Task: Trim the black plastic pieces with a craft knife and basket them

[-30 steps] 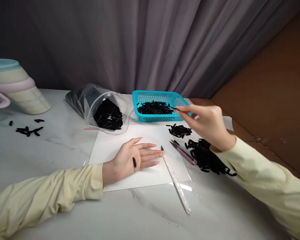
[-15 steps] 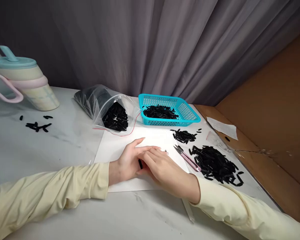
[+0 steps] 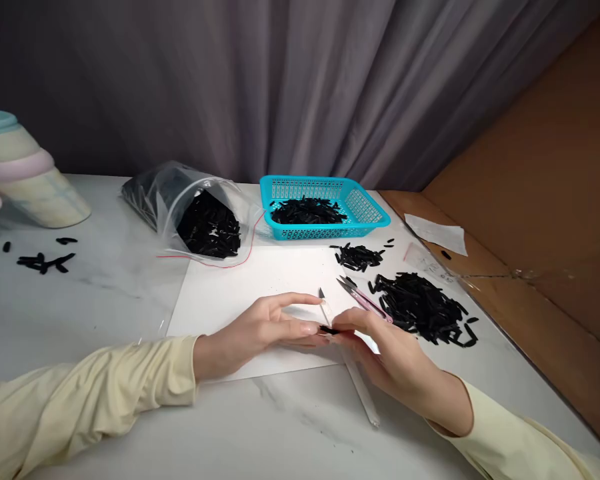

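Between my two hands, above the front right part of a white sheet (image 3: 215,293), is a small black piece (image 3: 329,329). My left hand (image 3: 265,328) pinches its left end between thumb and lower fingers, with the index finger stretched out above. The fingertips of my right hand (image 3: 387,350) close on its right end. Beneath and between the hands lies a white-handled knife (image 3: 360,387), its dark tip pointing away from me. Pink-handled snips (image 3: 367,303) rest just beyond my right hand, beside a large pile of black pieces (image 3: 423,307).
A clear bag (image 3: 167,200) of black pieces lies open at the back. Beside it stands a blue basket (image 3: 330,231) holding more pieces. A smaller pile (image 3: 359,257) is in front of the basket. Several pieces (image 3: 45,263) and a cup (image 3: 35,180) are at the left.
My hands have drawn apart from their overlapped position, and the right has moved right. The black piece now shows between the fingertips, and the knife is more exposed. The view has shifted slightly.
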`<act>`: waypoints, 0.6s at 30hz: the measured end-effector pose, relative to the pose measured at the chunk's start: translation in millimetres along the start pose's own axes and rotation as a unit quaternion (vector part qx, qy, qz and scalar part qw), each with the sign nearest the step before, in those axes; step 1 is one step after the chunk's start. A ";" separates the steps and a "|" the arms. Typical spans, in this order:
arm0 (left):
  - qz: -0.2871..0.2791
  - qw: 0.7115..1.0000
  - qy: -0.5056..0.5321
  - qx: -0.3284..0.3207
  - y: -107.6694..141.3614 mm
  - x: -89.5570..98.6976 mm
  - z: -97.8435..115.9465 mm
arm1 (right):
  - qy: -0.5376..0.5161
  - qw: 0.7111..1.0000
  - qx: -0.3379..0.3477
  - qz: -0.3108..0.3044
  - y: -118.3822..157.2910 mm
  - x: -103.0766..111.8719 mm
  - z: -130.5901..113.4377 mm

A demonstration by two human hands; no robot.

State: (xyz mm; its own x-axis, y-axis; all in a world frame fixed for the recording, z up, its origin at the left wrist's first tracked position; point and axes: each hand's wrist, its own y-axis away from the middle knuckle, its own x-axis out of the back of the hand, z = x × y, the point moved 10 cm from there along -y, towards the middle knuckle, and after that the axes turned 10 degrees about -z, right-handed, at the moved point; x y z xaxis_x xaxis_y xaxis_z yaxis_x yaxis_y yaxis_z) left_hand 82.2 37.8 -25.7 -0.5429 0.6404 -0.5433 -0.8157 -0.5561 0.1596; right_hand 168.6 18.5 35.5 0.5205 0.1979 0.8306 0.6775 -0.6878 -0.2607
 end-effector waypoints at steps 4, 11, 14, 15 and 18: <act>0.035 0.998 -0.038 0.031 -0.7 5.8 -5.3 | -0.043 0.999 0.008 -0.027 -1.6 -10.7 2.5; 0.084 0.993 -0.066 0.059 1.8 11.8 -6.9 | 0.018 0.999 -0.024 -0.013 -0.9 -6.5 9.2; 0.097 0.991 -0.071 0.063 2.7 14.4 -6.6 | 0.028 0.999 -0.031 -0.022 -0.6 -7.1 10.4; 0.104 0.990 -0.076 0.063 3.0 15.9 -6.1 | 0.016 0.999 -0.038 -0.029 -0.7 -8.2 11.9; 0.117 0.988 -0.085 0.057 3.5 18.7 -4.6 | -0.033 0.996 -0.057 -0.055 -1.4 -13.0 16.1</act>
State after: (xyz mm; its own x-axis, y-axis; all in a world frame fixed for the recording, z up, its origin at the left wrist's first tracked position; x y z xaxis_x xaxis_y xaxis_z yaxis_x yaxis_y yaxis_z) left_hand 70.1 45.4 -39.1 -0.7365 0.5869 -0.3364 -0.6765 -0.6418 0.3612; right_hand 169.3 28.2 17.1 0.4818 0.3186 0.8163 0.6707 -0.7336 -0.1095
